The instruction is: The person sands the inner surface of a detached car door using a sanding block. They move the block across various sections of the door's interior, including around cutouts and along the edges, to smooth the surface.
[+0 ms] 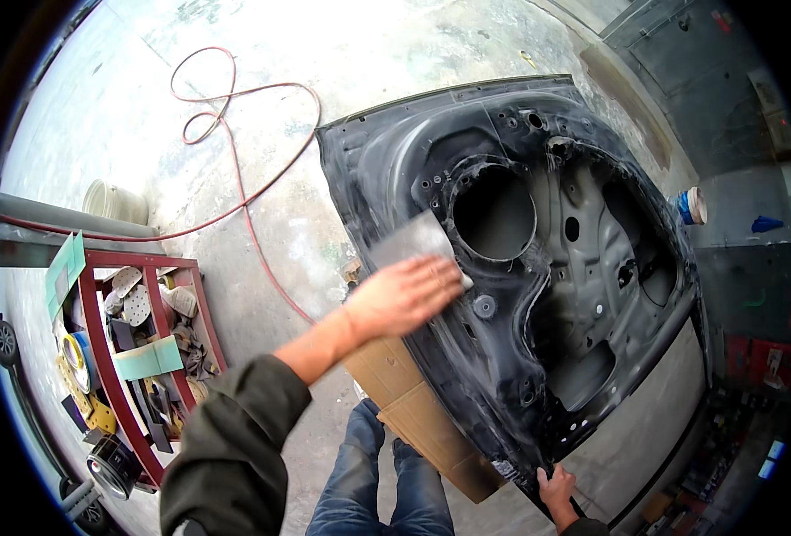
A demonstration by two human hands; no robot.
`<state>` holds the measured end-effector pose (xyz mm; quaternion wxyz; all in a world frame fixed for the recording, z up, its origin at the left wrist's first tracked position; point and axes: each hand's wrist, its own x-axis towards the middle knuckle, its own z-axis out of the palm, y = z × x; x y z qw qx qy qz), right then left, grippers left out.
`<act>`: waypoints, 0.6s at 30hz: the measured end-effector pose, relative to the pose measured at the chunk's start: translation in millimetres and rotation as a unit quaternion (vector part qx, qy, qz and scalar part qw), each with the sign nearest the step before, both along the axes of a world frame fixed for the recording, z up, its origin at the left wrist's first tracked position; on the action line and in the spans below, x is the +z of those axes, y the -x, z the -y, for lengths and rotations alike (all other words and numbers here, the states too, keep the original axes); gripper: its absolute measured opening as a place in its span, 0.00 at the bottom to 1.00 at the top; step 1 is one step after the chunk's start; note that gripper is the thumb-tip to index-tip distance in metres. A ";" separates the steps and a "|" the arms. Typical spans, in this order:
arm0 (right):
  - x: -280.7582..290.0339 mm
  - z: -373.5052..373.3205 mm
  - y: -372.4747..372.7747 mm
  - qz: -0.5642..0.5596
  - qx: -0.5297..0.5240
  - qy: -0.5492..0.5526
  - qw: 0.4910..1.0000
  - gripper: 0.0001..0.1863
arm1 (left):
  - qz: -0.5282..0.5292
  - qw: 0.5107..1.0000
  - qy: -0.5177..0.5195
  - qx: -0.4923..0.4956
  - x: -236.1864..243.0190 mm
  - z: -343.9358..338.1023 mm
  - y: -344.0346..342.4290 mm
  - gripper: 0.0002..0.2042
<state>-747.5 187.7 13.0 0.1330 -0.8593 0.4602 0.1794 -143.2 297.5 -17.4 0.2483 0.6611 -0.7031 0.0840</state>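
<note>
My left hand presses a grey sheet onto the dark surface of a car door shell, beside its large round opening, fingers held together over the sheet. My right hand grips the lower corner of the door near the bottom of the view. The door has scuffed grey patches, several holes and a recessed middle with large cut-outs. A cardboard sheet shows under its left edge.
At left stands a red metal cart with sanding supplies and green sheets, with a white bucket behind. A red hose loops over the concrete floor. A tub and cluttered dark shelving are at right. My legs show below.
</note>
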 end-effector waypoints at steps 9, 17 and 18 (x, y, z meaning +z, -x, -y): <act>-3.6 5.2 3.9 -0.017 0.007 -0.007 1.000 0.25 | -0.080 0.986 0.028 0.147 -16.9 5.3 25.7 0.19; -0.3 -2.6 6.0 -0.004 -0.002 0.024 1.000 0.24 | 0.011 0.996 -0.055 0.073 3.6 9.7 -61.9 0.31; -3.0 -2.5 5.3 -0.001 0.000 0.020 1.000 0.24 | -0.017 0.992 -0.054 0.114 3.2 14.0 -69.5 0.33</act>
